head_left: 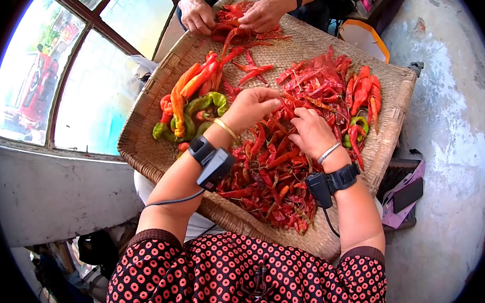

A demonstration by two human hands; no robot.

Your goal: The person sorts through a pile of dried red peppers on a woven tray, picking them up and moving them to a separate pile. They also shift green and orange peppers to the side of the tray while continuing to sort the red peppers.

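Before you, the woven tray (314,34) holds a heap of wrinkled red peppers (275,164), spread across its middle and near side, beneath your hands. Each pepper should be light, dry and perhaps brittle, so pinch gently at the stalk end. Your left hand (251,111) and right hand (313,134) have curled fingers; partly hidden fingertips leave any grip impossible to tell. Single stalks blur together.

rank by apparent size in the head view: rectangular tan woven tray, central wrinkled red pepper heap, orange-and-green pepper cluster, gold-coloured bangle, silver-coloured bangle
1. Woven tray
2. Red pepper heap
3. Orange-and-green pepper cluster
4. Gold bangle and silver bangle: too alike to rank
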